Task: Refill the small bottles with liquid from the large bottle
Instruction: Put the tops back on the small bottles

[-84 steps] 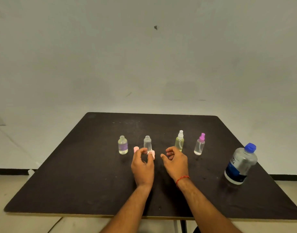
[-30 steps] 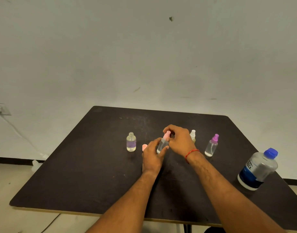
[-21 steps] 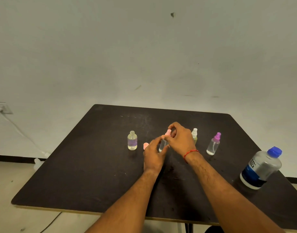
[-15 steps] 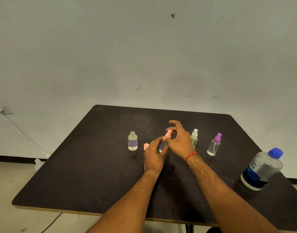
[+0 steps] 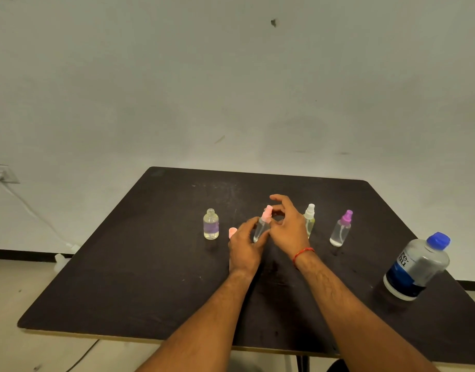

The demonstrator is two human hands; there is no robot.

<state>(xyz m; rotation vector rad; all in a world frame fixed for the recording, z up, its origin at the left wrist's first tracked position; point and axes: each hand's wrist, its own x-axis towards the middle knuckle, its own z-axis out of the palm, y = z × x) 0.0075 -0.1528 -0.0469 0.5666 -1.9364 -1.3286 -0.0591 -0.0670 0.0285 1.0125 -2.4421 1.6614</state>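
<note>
— Since about three seconds ago the pink spray top, off the bottle then, has landed on its neck, and both my hands have left the tabletop to close round it.

— Which hand has the bottle?

— My left hand (image 5: 244, 249) grips the bottle (image 5: 260, 230) round its lower body. It leans, with the pink top (image 5: 268, 211) tipped toward my right. I cannot tell whether its base touches the tabletop (image 5: 150, 277).

— And the right?

— My right hand (image 5: 288, 228) is up at the top, forefinger stretched out above it and the other fingers loosely curled. I cannot tell whether my thumb pinches the top or only sits beside it. A red thread (image 5: 302, 253) circles that wrist.

— Where are the others?

— All upright in a row. The open bottle (image 5: 211, 224), purple-labelled and partly full, stands to my left, and a loose pink cap (image 5: 232, 232) lies between it and my left hand. Just behind my right hand is the white-topped bottle (image 5: 309, 217), then the purple-topped bottle (image 5: 341, 229). The large bottle (image 5: 416, 267), its blue cap on, stands well apart near the right edge.
</note>
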